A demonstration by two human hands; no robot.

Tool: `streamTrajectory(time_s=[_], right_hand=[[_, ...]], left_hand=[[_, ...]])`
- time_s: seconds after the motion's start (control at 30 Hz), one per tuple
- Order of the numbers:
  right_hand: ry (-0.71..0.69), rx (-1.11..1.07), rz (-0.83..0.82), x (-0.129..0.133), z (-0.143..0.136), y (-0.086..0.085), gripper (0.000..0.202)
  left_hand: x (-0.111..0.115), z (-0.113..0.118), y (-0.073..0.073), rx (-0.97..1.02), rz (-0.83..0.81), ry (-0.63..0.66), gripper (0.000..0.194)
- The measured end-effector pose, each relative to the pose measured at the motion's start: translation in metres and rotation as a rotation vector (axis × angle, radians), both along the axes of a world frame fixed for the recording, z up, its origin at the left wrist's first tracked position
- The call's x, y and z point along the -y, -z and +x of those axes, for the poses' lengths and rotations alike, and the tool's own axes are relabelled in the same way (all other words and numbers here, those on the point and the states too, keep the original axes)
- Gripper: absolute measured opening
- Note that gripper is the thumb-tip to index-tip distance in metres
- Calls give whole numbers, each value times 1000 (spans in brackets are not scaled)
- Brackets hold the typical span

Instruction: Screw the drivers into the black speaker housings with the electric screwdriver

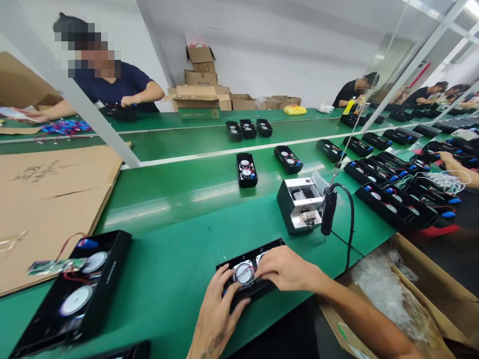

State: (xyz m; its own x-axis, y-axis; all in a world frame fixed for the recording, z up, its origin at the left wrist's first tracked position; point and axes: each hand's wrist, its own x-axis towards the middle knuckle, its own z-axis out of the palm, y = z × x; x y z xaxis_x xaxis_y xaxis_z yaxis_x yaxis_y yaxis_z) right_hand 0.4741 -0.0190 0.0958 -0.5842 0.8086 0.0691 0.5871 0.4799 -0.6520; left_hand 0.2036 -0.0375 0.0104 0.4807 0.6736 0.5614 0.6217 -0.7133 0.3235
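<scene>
A black speaker housing (258, 291) lies on the green bench in front of me, with two round silver speakers in it. My left hand (220, 304) is at its left end, thumb and fingers spread over the near and far walls, fingertips beside the left speaker (244, 273). My right hand (284, 268) reaches in from the right, its fingers pinched together at the right speaker (261, 258), partly covering it. What lies between those fingertips is hidden.
An open housing (80, 294) with a circuit board stands at the left beside cardboard (48, 199). Beyond my hands are a metal-topped device (301, 204) and a hanging electric screwdriver (329, 212). Many housings (389, 204) fill the right; several people work nearby. A carton (430, 264) holds plastic.
</scene>
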Motion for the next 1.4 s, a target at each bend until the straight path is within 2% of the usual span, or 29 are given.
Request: streamTrajectory(time_s=[0.1, 0.17, 0.33, 0.47, 0.57, 0.8, 0.93, 1.03, 1.17, 1.23, 1.3, 1.4], right_hand=[[-29, 212, 115, 21, 7, 8, 28], [-45, 297, 145, 26, 2, 12, 30], [-108, 350, 115, 22, -21, 15, 26], [-130, 330, 55, 23, -25, 9, 29], [-89, 313, 32, 32, -26, 11, 28], [124, 198, 80, 47, -42, 36, 31], [118, 233, 84, 41, -44, 31, 34], [65, 307, 53, 21, -39, 16, 30], [-28, 338, -113, -26, -33, -7, 29], [-64, 314, -209, -47, -33, -16, 39], [-71, 313, -267, -60, -34, -23, 48], [-72, 338, -250, -62, -36, -27, 49]], left_hand=[[0, 3, -5, -52, -4, 37, 19], [-1, 5, -8, -92, -14, 48, 24], [-4, 7, -13, -190, -14, 59, 25], [-2, 5, -6, -180, -48, 54, 24], [-2, 6, 0, -126, -54, 62, 20], [-9, 9, 2, -118, -61, 146, 27], [-22, 7, 6, -156, -97, 152, 29], [-45, 9, -8, -235, -262, 175, 24], [-87, 16, -48, -366, -702, 258, 14], [-103, 18, -63, -382, -797, 261, 20], [-113, 19, -68, -387, -819, 240, 27], [-118, 19, -66, -391, -843, 229, 32]])
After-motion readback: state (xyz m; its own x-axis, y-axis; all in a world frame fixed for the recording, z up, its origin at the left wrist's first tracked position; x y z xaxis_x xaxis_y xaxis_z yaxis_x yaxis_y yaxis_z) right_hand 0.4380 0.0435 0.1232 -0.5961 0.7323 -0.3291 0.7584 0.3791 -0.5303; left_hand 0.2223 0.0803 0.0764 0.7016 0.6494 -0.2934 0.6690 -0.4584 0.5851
